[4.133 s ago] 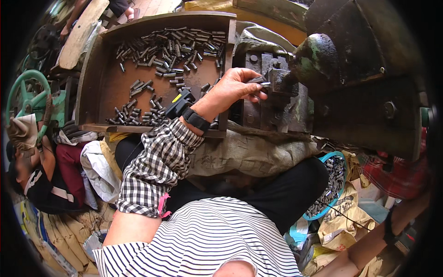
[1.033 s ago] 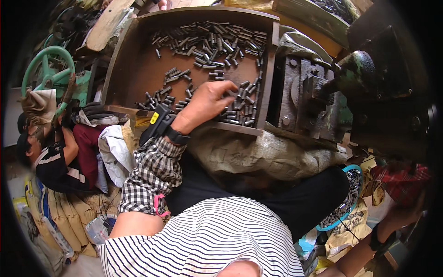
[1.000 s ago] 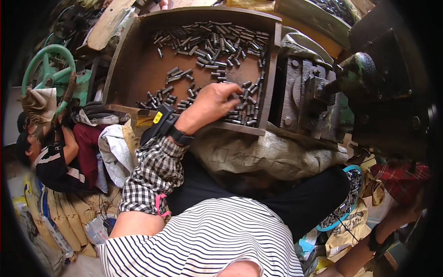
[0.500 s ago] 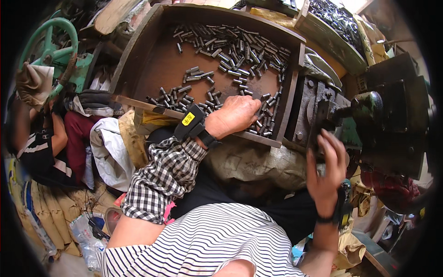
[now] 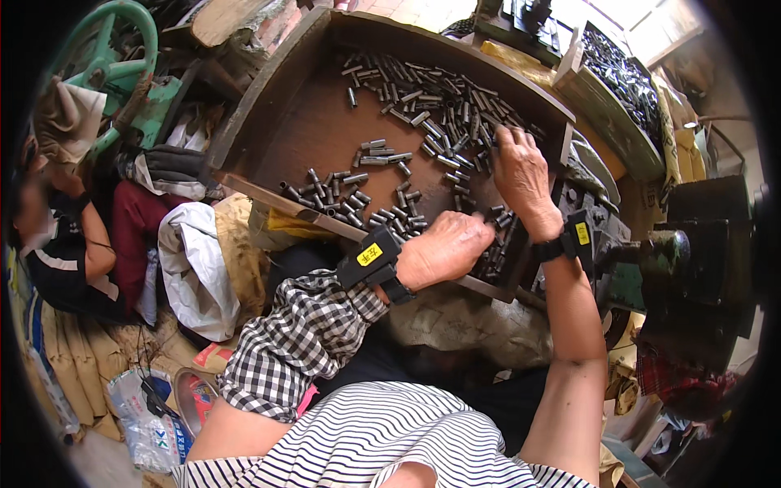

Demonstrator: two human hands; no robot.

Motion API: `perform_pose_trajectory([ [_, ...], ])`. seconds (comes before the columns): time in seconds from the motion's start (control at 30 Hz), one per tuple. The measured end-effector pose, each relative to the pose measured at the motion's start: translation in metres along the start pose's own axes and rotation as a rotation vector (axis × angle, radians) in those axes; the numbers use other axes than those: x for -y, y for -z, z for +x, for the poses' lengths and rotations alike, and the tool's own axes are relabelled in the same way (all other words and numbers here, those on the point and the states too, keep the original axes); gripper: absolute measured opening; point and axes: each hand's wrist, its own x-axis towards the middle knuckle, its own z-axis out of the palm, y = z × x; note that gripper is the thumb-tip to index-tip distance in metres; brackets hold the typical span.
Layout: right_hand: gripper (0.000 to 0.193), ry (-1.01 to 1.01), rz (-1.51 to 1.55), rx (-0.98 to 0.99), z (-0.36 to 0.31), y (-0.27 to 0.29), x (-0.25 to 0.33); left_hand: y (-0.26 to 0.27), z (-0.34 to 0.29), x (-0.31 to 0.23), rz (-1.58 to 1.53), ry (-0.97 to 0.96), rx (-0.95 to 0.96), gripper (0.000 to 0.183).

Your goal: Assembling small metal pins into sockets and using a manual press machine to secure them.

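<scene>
the left hand (image 5: 449,248) is over the near right part of the tray (image 5: 305,122), palm down, knuckles up, the fingers curled under and pointing right. its fingertips are hidden, so whether it pinches anything i cannot tell. its forearm, in a checked sleeve (image 5: 313,325), slants up from the lower left, with a black box (image 5: 358,270) strapped at the wrist.

the right hand (image 5: 522,171) reaches farther, near the tray's right wall, back of the hand up, fingers side by side and bent down at the tips. i cannot tell whether it grips anything. the bare right forearm (image 5: 573,317) rises almost straight from the lower right, a second black box (image 5: 579,234) at its wrist.

the metal tubes (image 5: 421,119) lie loose in the tray: a thick heap along the far side, smaller clusters near the front edge and around both hands. a dark machine (image 5: 695,252) stands to the right.
</scene>
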Motion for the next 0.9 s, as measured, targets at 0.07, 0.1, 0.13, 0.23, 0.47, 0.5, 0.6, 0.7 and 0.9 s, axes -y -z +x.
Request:
perform_pose_trajectory([
  [0.07, 0.024, 0.053, -0.076, -0.073, 0.006, -0.011, 0.007, -0.002, 0.001, 0.002, 0.001, -0.011, -0.021, 0.011],
  [0.1, 0.024, 0.057, -0.075, -0.074, 0.006, -0.017, 0.009, -0.001, 0.001, 0.001, -0.009, -0.016, -0.012, 0.011],
  [0.13, 0.024, 0.049, -0.105, -0.068, 0.005, -0.021, 0.01, 0.001, 0.001, 0.001, -0.02, -0.023, -0.003, 0.011],
  [0.23, 0.02, 0.076, -0.022, 0.056, -0.01, -0.018, 0.018, 0.003, 0.001, -0.002, -0.031, 0.051, -0.023, 0.011],
  [0.47, 0.009, 0.057, 0.126, 0.25, -0.055, 0.023, 0.019, 0.005, -0.002, 0.009, -0.053, 0.051, 0.135, 0.012],
  [0.5, 0.009, 0.055, 0.119, 0.282, -0.061, 0.028, 0.018, 0.009, 0.0, 0.007, -0.056, 0.045, 0.14, 0.012],
  [0.6, 0.012, -0.036, 0.272, 0.106, -0.07, 0.039, 0.018, 0.011, 0.001, 0.004, 0.016, 0.043, 0.211, 0.014],
  [0.7, 0.022, -0.445, 0.726, 0.02, -0.083, 0.054, 0.016, 0.003, 0.003, 0.006, -0.028, 0.076, 0.125, 0.017],
  [0.9, 0.018, -0.838, 1.493, 0.192, -0.124, 0.076, 0.015, 0.013, 0.007, 0.005, -0.152, 0.114, -0.063, 0.02],
])
